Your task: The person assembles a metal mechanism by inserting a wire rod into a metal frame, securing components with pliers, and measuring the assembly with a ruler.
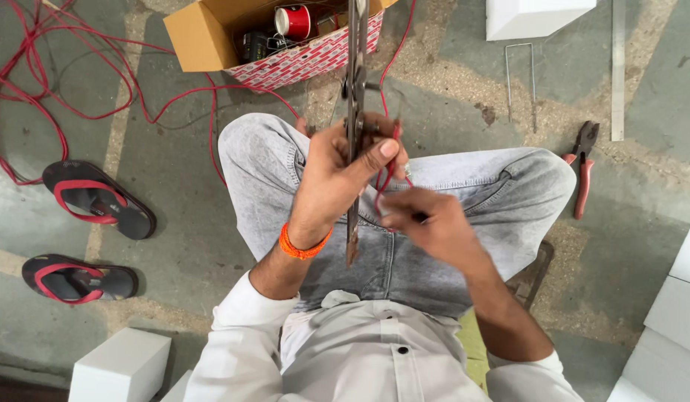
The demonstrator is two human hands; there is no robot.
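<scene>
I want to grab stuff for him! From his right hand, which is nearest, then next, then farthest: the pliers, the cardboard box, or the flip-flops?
From the right hand:
1. Pliers, on the floor just past his right knee.
2. Cardboard box, ahead of him, beyond his knees.
3. Flip-flops, far off on his left side.

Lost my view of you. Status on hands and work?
Left hand gripping long rusty metal bar. Right hand pinching thin red wire against it. Nothing blocking.
</scene>
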